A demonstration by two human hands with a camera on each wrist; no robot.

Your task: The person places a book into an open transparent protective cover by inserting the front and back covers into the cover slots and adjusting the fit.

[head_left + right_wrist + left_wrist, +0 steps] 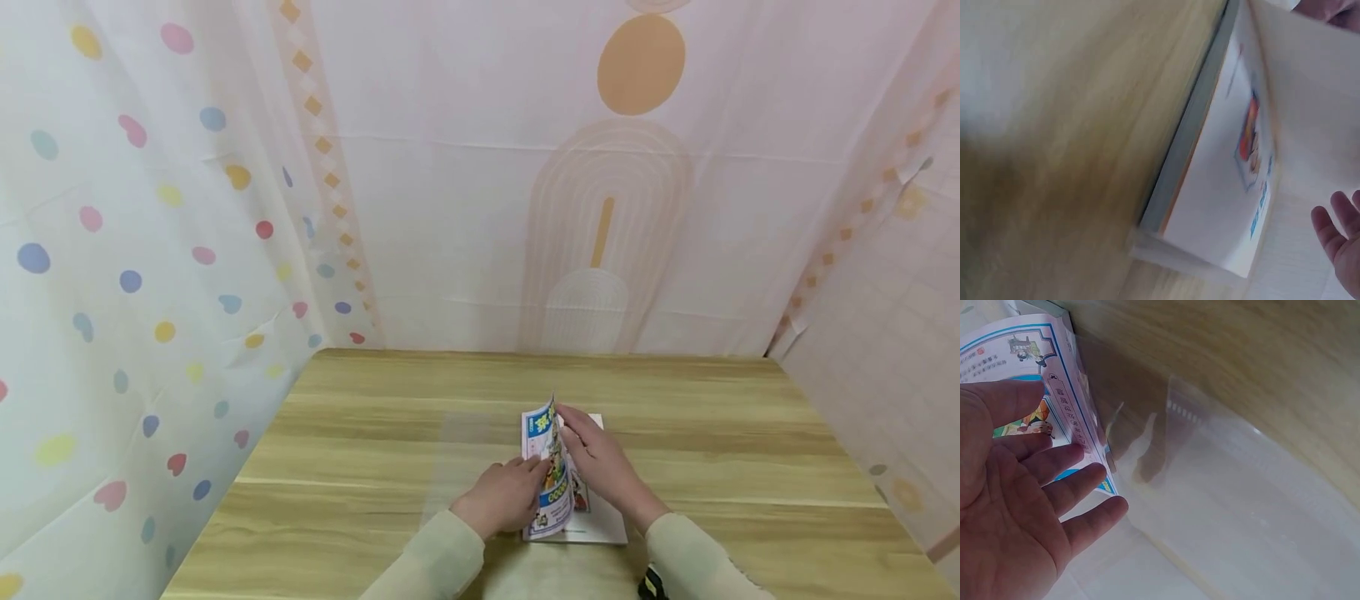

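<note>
The counter (pixel 337 433) carries the book (pixel 606 532), lying flat, a clear plastic sheet (pixel 1241 500) at its left; the printed cover (pixel 557 477) stands half raised. Left hand (pixel 504 496) outside it, right hand (pixel 600 458) inside, both with fingers extended, pinching nothing: even, flat-fingered pressure should turn it without creasing.

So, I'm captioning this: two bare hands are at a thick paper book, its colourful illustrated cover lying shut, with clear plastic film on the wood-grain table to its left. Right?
Not quite: the colourful illustrated cover isn't shut; the head view shows it raised between the left hand and right hand. The clear plastic film does lie left of the thick paper book.
</note>
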